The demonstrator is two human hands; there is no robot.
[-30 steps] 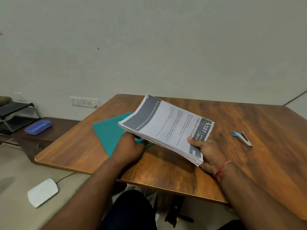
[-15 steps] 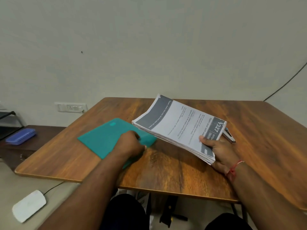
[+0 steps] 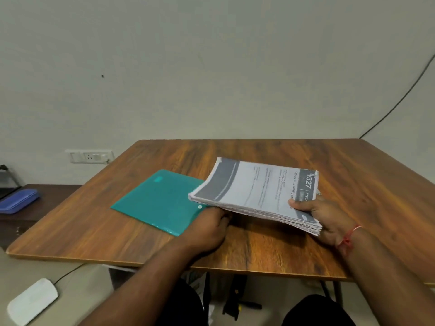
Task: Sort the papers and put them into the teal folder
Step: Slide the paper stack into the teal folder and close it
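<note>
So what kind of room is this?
Probably a small office or study room: a plain wooden table against a bare wall, a stack of printed papers, a teal folder and a wall socket.

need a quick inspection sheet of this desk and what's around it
surface: wooden table, bare apart from the job's things
job's things: teal folder flat and shut on the table; stack of papers held above it, overlapping its right edge
clutter: small metal thing behind the papers, mostly hidden
hands: left hand at the folder's near right corner; right hand grips the stack
cables: black cable down the wall; cord to the white device on the floor
surroundings: wall socket, blue case on a low shelf
</note>
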